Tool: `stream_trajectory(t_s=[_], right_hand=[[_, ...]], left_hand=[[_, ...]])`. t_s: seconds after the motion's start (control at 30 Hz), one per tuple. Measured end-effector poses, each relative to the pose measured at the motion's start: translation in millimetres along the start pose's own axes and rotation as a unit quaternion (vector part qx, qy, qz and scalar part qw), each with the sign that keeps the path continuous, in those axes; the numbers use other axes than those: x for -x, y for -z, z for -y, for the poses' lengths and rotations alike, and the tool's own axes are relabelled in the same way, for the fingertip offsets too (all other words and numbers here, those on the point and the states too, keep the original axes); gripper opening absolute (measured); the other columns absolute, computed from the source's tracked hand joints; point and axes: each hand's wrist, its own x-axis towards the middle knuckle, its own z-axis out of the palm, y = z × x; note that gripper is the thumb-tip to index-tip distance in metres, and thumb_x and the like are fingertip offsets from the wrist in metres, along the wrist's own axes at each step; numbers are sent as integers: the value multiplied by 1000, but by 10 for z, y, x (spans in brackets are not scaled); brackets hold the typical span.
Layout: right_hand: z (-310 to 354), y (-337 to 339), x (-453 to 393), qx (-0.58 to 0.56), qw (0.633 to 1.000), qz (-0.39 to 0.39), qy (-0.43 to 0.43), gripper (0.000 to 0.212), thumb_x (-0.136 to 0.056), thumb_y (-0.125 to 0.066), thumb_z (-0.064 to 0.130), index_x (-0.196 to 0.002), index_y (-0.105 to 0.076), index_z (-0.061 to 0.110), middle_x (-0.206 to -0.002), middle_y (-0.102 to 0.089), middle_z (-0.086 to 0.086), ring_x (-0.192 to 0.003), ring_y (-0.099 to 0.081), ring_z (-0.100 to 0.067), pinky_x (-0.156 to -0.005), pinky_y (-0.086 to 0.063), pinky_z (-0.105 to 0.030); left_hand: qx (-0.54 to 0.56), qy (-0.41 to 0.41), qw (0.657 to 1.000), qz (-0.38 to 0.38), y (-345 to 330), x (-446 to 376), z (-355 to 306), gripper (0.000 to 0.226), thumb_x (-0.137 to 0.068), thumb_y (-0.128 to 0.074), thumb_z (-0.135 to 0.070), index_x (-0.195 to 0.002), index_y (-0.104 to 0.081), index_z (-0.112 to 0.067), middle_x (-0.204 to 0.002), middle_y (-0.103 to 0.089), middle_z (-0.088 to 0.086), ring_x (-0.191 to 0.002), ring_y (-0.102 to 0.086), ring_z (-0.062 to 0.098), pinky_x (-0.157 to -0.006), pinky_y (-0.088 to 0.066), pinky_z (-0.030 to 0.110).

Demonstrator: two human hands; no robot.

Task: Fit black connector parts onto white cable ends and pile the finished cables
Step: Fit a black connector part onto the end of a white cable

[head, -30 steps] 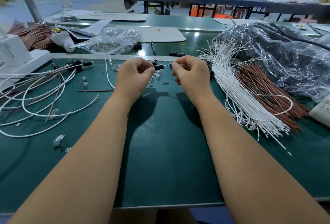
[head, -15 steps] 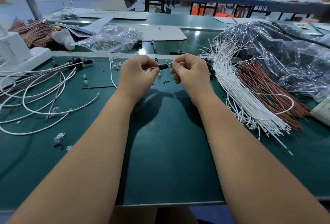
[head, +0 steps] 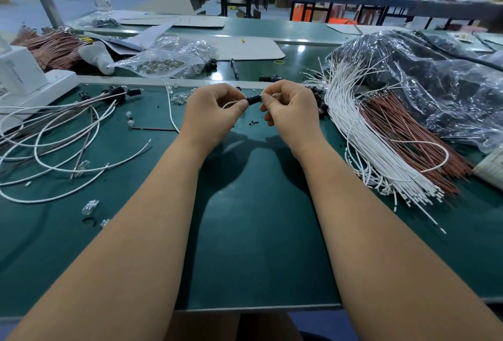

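Note:
Between my two hands sits a small black connector part (head: 253, 99), raised a little above the green mat. My left hand (head: 215, 113) pinches a thin white cable (head: 231, 103) that runs into the connector's left end. My right hand (head: 290, 108) pinches the connector's right end with thumb and forefinger. A pile of finished cables with black ends (head: 70, 123) lies at the left. A thick bundle of bare white cables (head: 362, 134) fans out at the right.
Brown wires (head: 408, 134) lie beside the white bundle, under a crinkled plastic bag (head: 435, 90). Loose black parts (head: 319, 101) sit behind my right hand. A bag of clear pieces (head: 166, 60), a pen (head: 234, 68) and a white box (head: 24, 79) stand further back.
My hands have drawn closer together, and the connector now sits right against both sets of fingertips. The view has shifted slightly downward.

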Motion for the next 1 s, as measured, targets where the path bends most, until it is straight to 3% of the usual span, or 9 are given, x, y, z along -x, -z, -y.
stream_trajectory(t_s=[0.1,0.17,0.37,0.53,0.73,1.0], right_hand=[[-18,-20,-10,34,999,-5,16,9,-90,-61,8,-83,-66,8,-72,-65,-16,-63,-58,-29,-69,-54,-45],[-27,-30,-9,55,998,-8,32,9,-90,-62,9,-83,-67,9,-73,-66,-15,-69,-61,-35,-70,-55,-44],[-17,-39,-1,92,992,-31,83,9,-89,-64,12,-82,-68,11,-67,-64,-3,-61,-58,-18,-63,-49,-29],[-12,-39,-2,79,993,-27,85,8,-89,-63,10,-83,-68,9,-69,-65,-6,-65,-63,-26,-67,-54,-37],[0,-35,5,42,997,-18,61,11,-90,-60,8,-89,-70,10,-72,-67,-6,-68,-67,-26,-72,-56,-47],[24,-61,37,64,996,-17,67,1,-84,-69,16,-83,-69,16,-68,-68,0,-65,-66,-19,-70,-56,-37]], left_hand=[[-80,-37,996,-9,1,-1,2,7,-84,-70,-13,-90,-72,-11,-77,-67,-4,-71,-59,8,-65,-44,14],[-131,-57,990,-10,2,-3,8,8,-85,-69,-16,-91,-72,-11,-80,-66,-5,-75,-58,10,-68,-40,18],[-182,-58,981,8,-1,-40,40,11,-90,-64,-24,-90,-67,-13,-76,-59,-6,-75,-54,13,-67,-33,22],[-148,-47,986,54,-16,-31,45,10,-92,-61,-21,-87,-62,-12,-76,-65,2,-73,-57,18,-65,-38,26],[-104,-33,993,34,-33,-22,34,11,-89,-63,-20,-82,-61,-12,-75,-68,8,-73,-62,24,-67,-47,32],[-97,-27,995,17,-45,-13,12,16,-87,-66,-22,-81,-68,-7,-73,-69,7,-71,-64,24,-67,-50,33]])
